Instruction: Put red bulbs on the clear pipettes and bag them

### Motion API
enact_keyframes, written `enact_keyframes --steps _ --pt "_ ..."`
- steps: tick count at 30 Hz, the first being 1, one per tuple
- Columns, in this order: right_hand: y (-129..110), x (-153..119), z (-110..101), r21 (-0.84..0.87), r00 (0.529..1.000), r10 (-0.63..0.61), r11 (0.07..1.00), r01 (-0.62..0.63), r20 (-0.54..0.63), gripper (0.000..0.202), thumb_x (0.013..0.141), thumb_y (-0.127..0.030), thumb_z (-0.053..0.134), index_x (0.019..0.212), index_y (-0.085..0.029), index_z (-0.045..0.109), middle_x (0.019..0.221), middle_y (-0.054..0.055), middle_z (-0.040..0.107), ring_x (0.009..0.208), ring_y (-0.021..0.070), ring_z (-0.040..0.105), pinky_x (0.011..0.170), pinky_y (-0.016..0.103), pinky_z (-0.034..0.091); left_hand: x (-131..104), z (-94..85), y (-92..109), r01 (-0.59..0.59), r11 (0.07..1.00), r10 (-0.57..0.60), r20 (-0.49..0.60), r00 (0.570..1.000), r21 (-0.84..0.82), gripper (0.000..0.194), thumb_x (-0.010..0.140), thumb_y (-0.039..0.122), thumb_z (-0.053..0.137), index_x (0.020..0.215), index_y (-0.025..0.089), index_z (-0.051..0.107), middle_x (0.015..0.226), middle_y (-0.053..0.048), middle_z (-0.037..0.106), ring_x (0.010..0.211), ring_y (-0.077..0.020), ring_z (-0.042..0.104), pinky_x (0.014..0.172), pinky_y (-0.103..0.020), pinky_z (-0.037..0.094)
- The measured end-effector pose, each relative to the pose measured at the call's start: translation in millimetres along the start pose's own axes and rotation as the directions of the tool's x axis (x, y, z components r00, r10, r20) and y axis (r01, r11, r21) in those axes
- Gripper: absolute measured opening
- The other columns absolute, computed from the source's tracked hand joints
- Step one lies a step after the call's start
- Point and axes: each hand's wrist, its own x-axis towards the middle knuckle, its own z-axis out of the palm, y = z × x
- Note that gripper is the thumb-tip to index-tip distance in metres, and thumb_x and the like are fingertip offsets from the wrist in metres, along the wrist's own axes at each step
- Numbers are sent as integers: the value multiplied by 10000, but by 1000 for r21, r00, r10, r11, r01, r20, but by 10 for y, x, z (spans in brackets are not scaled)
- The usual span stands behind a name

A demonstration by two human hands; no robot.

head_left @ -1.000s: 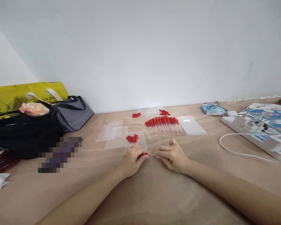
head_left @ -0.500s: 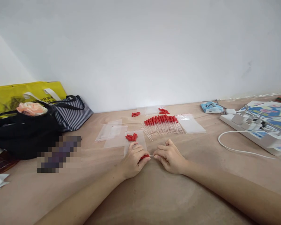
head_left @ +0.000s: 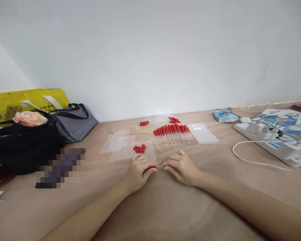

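Note:
My left hand (head_left: 139,171) is closed in a pinch around a red rubber bulb (head_left: 153,167), whose end pokes out past the fingertips. From that end a thin clear tube (head_left: 160,166) runs sideways to my right hand (head_left: 181,168), where thumb and fingers grip it. How deep the tube sits in the bulb cannot be made out. Just beyond my left hand, several loose red bulbs (head_left: 139,148) lie on a clear plastic bag (head_left: 150,152). Farther back is a row of assembled droppers (head_left: 173,132), red bulbs pointing to the wall, with a few bare tubes (head_left: 156,144) at its left.
More clear bags (head_left: 117,142) lie left of the row, and a white packet (head_left: 203,133) right of it. At the left stand a striped bag (head_left: 75,124) and a black bag (head_left: 27,147). A power strip (head_left: 271,144) with a white cable occupies the right.
My left hand has shifted slightly left with the red bulb, so more of the tube shows between the hands. The whole view has also moved a little.

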Motion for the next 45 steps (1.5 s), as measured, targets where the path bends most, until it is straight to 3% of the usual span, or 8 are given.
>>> enact_keyframes --steps 8,13,16,20,27,32,39,45 --pt "-16 -21 -16 -198 996 -91 976 88 -6 198 834 -270 435 829 -204 621 679 36 580 700 143 454 636 301 223 1 -20 33 -8 999 12 85 996 -46 212 858 258 386 820 218 591 738 0 638 693 -149 539 898 -386 254" --pt "123 7 -7 -135 991 121 983 -127 -55 172 808 -249 453 788 -204 618 719 34 616 722 151 497 651 294 256 2 8 -23 135 990 -139 -95 986 -46 320 833 288 425 1146 221 420 1042 -65 549 991 -213 468 876 -391 306" --pt "351 136 3 -15 894 411 907 -420 -177 178 798 -264 446 834 -201 608 753 28 637 717 155 537 663 284 303 8 35 -82 238 970 -245 -177 953 -58 378 790 291 488 1146 202 398 1043 -81 524 988 -227 467 852 -398 338" --pt "627 435 39 19 718 643 748 -663 -269 241 786 -293 441 948 -179 577 773 42 650 747 177 567 687 296 329 22 38 -89 266 964 -267 -116 957 -25 271 730 239 548 994 195 502 980 -62 549 956 -236 478 824 -404 351" --pt "748 805 184 -100 619 734 619 -779 -278 209 779 -302 444 890 -177 570 775 66 649 807 215 571 749 352 284 35 31 -67 253 967 -252 -58 966 13 63 730 185 536 759 203 588 826 -21 571 858 -212 509 770 -373 357" --pt "726 832 222 -126 632 731 623 -772 -256 199 759 -356 481 790 -178 565 769 50 644 780 200 563 755 347 259 36 39 -72 249 968 -248 -63 967 11 66 727 175 539 741 202 598 813 -15 570 861 -203 507 774 -362 350" --pt "361 799 214 -215 776 623 747 -628 -102 331 735 -490 462 677 -195 601 710 43 640 749 196 557 775 366 230 43 12 -151 322 941 -298 -196 934 101 48 718 204 556 712 208 603 793 -10 570 828 -201 508 752 -347 354" --pt "197 834 266 -282 732 679 714 -641 57 342 743 -455 462 726 -157 627 766 100 643 766 226 569 784 395 244 92 -30 -386 400 906 -331 -357 873 138 54 708 211 569 754 182 565 791 -29 546 809 -209 500 761 -348 379"
